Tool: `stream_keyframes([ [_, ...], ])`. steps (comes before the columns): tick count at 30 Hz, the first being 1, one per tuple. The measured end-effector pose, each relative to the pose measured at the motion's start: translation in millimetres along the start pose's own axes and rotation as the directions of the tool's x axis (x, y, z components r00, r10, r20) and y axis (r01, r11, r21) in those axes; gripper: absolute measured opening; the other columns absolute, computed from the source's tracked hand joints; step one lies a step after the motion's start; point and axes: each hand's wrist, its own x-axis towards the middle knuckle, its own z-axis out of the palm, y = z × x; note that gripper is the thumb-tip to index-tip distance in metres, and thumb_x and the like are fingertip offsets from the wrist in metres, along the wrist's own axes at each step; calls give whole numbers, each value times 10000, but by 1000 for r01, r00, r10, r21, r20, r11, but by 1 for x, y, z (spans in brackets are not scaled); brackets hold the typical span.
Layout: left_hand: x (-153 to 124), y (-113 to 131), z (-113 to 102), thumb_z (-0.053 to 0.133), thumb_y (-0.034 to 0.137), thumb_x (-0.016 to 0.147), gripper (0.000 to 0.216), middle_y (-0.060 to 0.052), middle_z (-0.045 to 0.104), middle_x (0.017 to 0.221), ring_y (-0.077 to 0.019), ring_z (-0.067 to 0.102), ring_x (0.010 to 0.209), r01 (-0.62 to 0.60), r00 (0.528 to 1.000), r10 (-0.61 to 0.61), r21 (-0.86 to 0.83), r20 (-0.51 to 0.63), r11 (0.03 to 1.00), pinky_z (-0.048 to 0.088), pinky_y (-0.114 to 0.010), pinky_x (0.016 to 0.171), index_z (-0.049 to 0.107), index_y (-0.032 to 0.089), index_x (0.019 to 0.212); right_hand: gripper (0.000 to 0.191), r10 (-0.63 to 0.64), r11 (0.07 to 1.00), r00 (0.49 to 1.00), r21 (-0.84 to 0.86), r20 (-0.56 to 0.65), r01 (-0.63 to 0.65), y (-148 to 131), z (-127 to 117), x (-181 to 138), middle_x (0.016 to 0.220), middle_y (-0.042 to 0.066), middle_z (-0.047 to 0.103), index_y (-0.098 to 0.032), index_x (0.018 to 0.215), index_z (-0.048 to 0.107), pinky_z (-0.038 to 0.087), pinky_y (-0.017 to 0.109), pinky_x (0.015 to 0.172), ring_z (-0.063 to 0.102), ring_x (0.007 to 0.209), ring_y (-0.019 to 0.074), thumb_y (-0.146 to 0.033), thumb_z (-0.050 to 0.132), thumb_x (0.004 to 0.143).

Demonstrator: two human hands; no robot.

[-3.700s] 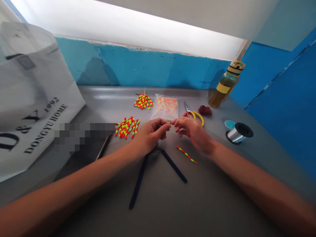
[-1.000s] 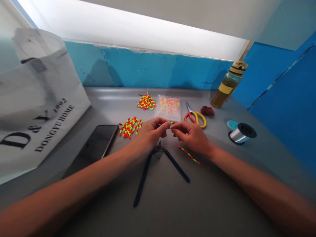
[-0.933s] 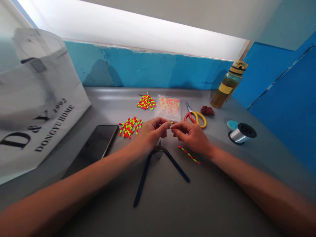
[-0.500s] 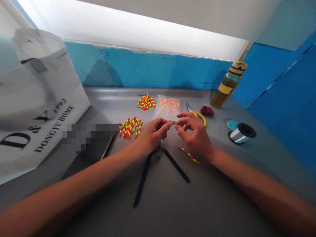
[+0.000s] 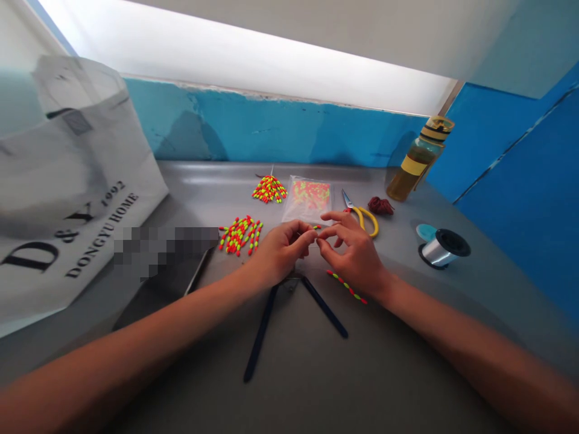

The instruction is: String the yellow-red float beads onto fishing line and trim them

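Observation:
My left hand (image 5: pixel 281 252) and my right hand (image 5: pixel 351 250) meet above the grey table (image 5: pixel 298 374), fingertips almost touching. Both pinch a thin line carrying small red-and-yellow beads (image 5: pixel 315 227); the line itself is barely visible. My right hand's other fingers are raised and spread. Under my hands lie blue-handled pliers (image 5: pixel 289 313) with their handles splayed towards me. A short strand of strung beads (image 5: pixel 347 286) rests on the table just right of the pliers.
Two heaps of red-and-yellow beads (image 5: pixel 239 233) (image 5: pixel 269 188), a clear bag of beads (image 5: pixel 309 198), yellow-handled scissors (image 5: pixel 362 216) and a dark red clump (image 5: pixel 380 206) lie behind. A spool of clear line (image 5: pixel 442 247) and a bottle (image 5: pixel 418 158) stand right, a white bag (image 5: pixel 67 181) left.
My right hand has drawn in closer to my left and lifted its outer fingers, uncovering more of the scissors. My left hand has hardly moved. The view has shifted slightly.

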Motion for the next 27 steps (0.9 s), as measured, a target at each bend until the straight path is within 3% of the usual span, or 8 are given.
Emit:
stream_keyframes([
  [4, 1, -1, 0, 570, 427, 874, 245, 31, 551, 632, -123, 465, 562, -17, 1000, 17, 47, 4, 999, 353, -257, 545, 608, 201, 788, 94, 250, 939, 965, 224, 79, -261, -5, -3, 5, 1256, 104, 650, -206, 735, 655, 539, 338, 763, 616, 1139, 244, -233, 654, 825],
  [8, 3, -3, 0, 571, 431, 874, 246, 29, 562, 633, -128, 469, 568, -29, 1000, 30, 94, -10, 995, 357, -261, 550, 606, 204, 786, 133, 440, 693, 860, 511, 260, -509, -4, -5, 11, 1248, 111, 660, -196, 688, 634, 534, 365, 814, 620, 1124, 252, -283, 645, 789],
  [11, 2, -3, -1, 561, 422, 878, 236, 26, 569, 631, -131, 478, 567, -8, 1000, 10, 108, -17, 994, 355, -263, 545, 611, 205, 801, 79, 473, 484, 803, 655, 362, -580, -2, -8, 14, 1283, 104, 651, -198, 750, 661, 533, 373, 810, 627, 1102, 252, -269, 631, 768],
  [14, 2, -1, -1, 561, 427, 877, 239, 30, 571, 623, -128, 465, 550, 13, 1000, -10, 109, -22, 994, 348, -260, 533, 610, 204, 807, 67, 491, 372, 794, 737, 359, -564, 2, -9, 15, 1284, 95, 652, -198, 773, 644, 525, 373, 814, 632, 1107, 257, -260, 621, 761],
  [18, 2, -2, 0, 577, 435, 866, 241, 30, 575, 613, -127, 473, 544, 26, 999, -22, 85, -43, 996, 354, -258, 535, 602, 205, 799, 122, 609, 422, 767, 735, 202, -530, 11, -8, 17, 1236, 102, 660, -194, 819, 633, 513, 316, 741, 643, 1024, 228, -300, 638, 759],
  [23, 2, -5, 0, 597, 456, 854, 257, 11, 592, 627, -136, 495, 564, 51, 996, -50, 15, -80, 999, 356, -267, 541, 608, 204, 808, 199, 706, 481, 707, 704, 41, -522, 22, -8, 19, 1022, 80, 688, -196, 853, 634, 459, 255, 588, 620, 792, 164, -352, 685, 739],
  [27, 4, -8, -2, 621, 477, 846, 279, -2, 602, 669, -139, 510, 594, 83, 993, -89, -87, -76, 993, 365, -275, 564, 625, 198, 845, 212, 689, 520, 725, 693, 4, -499, 24, -5, 18, 891, 32, 685, -193, 882, 627, 422, 246, 533, 547, 623, 108, -321, 704, 731],
])
